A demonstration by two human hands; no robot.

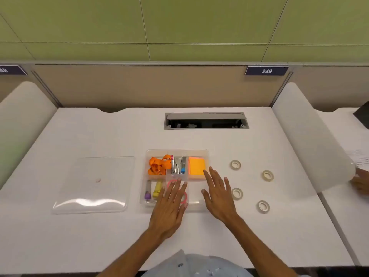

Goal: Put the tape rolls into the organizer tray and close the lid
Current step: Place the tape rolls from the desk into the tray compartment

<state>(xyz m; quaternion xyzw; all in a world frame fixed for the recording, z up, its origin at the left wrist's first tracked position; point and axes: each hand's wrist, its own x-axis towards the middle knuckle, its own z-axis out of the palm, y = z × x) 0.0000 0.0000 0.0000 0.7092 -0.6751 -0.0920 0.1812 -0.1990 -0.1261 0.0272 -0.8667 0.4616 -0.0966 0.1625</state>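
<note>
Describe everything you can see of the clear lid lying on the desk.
The lid is a rounded rectangle of clear, glossy plastic that lies flat on the white desk, left of the organizer tray and apart from it. A small pale round spot sits near its middle. Light glares along its near edge. Neither hand touches it, and nothing rests on it.

Bare white desk (111, 134) lies open beyond and in front of the clear plastic organizer tray (176, 151). To its left the flat transparent lid (93, 184) fills the surface; to its right four small tape rolls (235, 164) lie well apart, with gaps between them. Both open hands (169, 206) cover the tray's near compartments.
</note>
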